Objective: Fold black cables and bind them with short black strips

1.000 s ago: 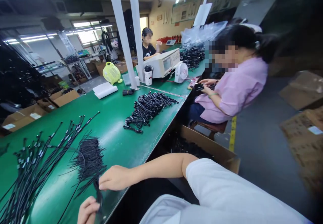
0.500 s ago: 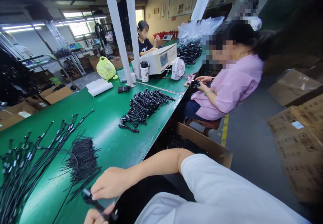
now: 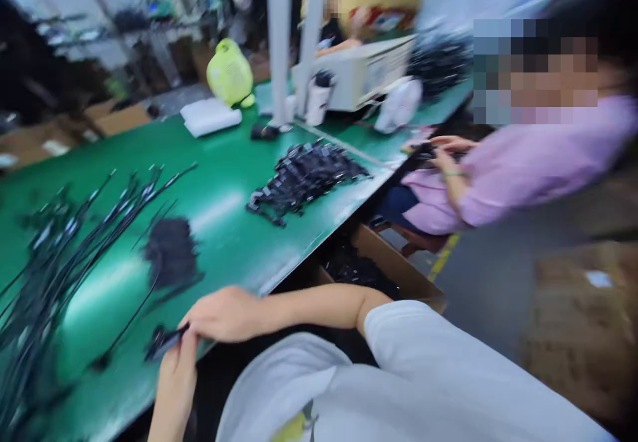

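Observation:
A short folded bundle of black cable (image 3: 162, 342) is pinched between my two hands over the table's near edge. My right hand (image 3: 226, 312) reaches in from the right, its fingers closed at the bundle's near end. Just below, my left hand (image 3: 177, 369) presses thumb and fingers on the same bundle. Beyond them lies a blurred pile of short thin black ties (image 3: 172, 252). Long loose black cables (image 3: 94, 249) with pale labels spread at the left. Many folded black cable bundles (image 3: 309, 179) are heaped farther along the green table (image 3: 219, 229).
A co-worker in a pink top (image 3: 508, 176) sits at the right, hands on dark cable; another person (image 3: 331, 33) sits beyond. An open carton (image 3: 399, 262) with black cables stands below the table edge. A green fan (image 3: 229, 73), white paper (image 3: 212, 117) and a bottle (image 3: 319, 100) stand farther back.
The view has shifted and blurred. My left hand has come up closer to my right hand, and the cable bundle now sits between their fingertips.

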`<state>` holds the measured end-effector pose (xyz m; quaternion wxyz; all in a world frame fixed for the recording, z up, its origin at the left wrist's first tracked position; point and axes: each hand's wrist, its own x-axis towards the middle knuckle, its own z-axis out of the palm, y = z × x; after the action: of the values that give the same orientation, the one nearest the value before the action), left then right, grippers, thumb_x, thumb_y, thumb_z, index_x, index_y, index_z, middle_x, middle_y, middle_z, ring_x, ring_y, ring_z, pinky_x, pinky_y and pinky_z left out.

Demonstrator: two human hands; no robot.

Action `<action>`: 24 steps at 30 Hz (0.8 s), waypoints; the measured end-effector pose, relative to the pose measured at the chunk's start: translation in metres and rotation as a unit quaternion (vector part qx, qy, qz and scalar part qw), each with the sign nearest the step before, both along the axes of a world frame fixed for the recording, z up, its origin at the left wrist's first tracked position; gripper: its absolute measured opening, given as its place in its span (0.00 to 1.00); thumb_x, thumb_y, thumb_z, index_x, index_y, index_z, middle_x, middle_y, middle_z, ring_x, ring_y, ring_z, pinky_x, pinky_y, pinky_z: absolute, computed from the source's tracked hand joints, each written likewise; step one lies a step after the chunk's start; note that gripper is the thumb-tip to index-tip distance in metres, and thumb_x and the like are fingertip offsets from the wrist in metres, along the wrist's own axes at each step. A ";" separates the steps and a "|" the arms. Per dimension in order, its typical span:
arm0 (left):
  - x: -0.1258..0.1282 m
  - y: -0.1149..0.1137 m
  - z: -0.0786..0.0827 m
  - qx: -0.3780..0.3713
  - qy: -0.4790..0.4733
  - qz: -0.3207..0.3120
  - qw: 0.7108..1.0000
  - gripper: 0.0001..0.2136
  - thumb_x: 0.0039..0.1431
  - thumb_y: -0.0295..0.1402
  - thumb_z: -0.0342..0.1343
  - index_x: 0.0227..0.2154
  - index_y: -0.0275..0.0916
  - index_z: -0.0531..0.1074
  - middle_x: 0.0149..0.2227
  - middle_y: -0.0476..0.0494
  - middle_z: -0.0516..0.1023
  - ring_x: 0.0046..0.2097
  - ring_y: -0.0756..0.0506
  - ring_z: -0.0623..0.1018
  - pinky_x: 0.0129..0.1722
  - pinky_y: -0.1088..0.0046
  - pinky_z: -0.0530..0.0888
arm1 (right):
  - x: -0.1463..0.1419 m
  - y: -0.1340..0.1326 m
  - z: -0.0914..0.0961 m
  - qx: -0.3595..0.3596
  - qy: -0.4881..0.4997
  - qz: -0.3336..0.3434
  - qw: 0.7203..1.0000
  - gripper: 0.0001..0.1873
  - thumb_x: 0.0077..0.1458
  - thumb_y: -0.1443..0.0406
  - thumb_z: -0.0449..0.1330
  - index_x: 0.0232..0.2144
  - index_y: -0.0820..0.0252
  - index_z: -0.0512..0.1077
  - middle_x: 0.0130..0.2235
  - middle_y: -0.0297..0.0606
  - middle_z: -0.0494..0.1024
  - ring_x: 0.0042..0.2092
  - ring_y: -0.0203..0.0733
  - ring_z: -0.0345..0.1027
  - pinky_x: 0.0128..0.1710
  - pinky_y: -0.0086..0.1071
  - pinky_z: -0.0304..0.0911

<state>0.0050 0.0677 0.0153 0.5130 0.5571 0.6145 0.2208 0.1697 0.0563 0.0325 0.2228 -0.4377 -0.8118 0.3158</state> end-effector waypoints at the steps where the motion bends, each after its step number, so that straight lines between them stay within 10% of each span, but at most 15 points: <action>1: -0.001 -0.011 0.000 0.014 -0.004 0.014 1.000 0.22 0.44 0.55 0.61 0.31 0.41 0.80 0.39 0.39 0.83 0.56 0.30 0.74 0.56 0.59 0.71 | -0.001 -0.004 0.000 0.030 -0.040 -0.012 0.999 0.14 0.68 0.65 0.47 0.44 0.61 0.72 0.48 0.36 0.78 0.48 0.35 0.69 0.41 0.26 0.57; 11: 0.009 -0.011 -0.025 -0.010 -0.239 0.047 0.970 0.28 0.61 0.54 0.50 0.50 0.34 0.76 0.50 0.35 0.79 0.53 0.40 0.77 0.56 0.61 0.71 | -0.010 -0.009 -0.029 0.345 -0.292 -0.053 0.891 0.18 0.67 0.61 0.47 0.39 0.70 0.70 0.29 0.43 0.68 0.32 0.44 0.57 0.34 0.38 0.46; 17: -0.003 -0.006 -0.023 0.066 -0.182 -0.008 0.981 0.26 0.65 0.51 0.45 0.51 0.36 0.75 0.57 0.36 0.75 0.59 0.41 0.72 0.62 0.63 0.65 | -0.020 -0.003 -0.052 0.333 -0.294 -0.096 0.891 0.16 0.68 0.66 0.46 0.48 0.73 0.68 0.27 0.38 0.67 0.28 0.40 0.56 0.30 0.36 0.44; 24: -0.033 0.014 -0.028 0.084 -0.211 0.066 0.972 0.28 0.56 0.54 0.58 0.52 0.38 0.69 0.33 0.48 0.74 0.29 0.53 0.71 0.35 0.75 0.72 | 0.011 0.007 -0.065 0.296 -0.261 -0.067 0.916 0.16 0.65 0.71 0.47 0.50 0.66 0.69 0.27 0.37 0.67 0.29 0.39 0.55 0.30 0.36 0.44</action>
<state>-0.0283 0.0815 -0.0127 0.5664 0.4972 0.5074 0.4176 0.1805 0.0628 -0.0321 0.1435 -0.4714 -0.8665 -0.0802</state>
